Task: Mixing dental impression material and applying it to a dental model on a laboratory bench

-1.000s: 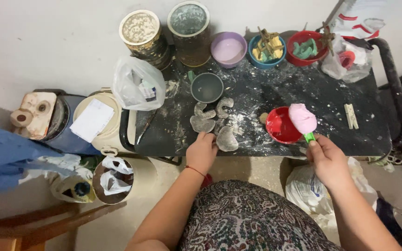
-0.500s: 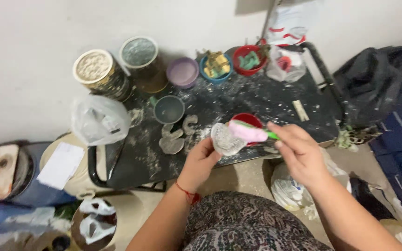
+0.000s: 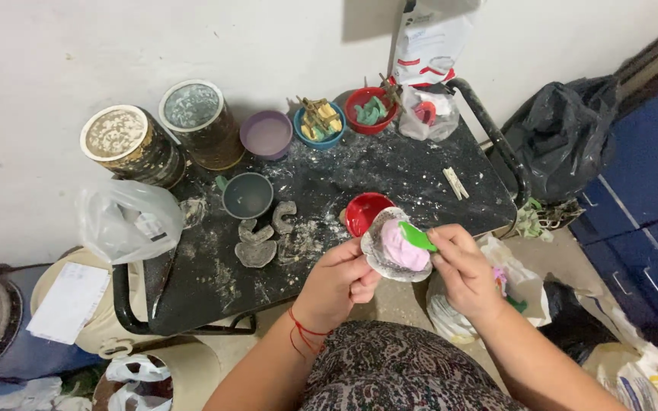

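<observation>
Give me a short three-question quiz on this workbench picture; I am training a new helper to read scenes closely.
1. True or false: the left hand holds the grey horseshoe-shaped tray off the black table.
2. What colour is the paste heaped in that tray? A pink, B blue, C yellow.
3. Fill in: the right hand holds a small ____ spatula against the paste.

Key: 1 true. 2 A. 3 green.
</observation>
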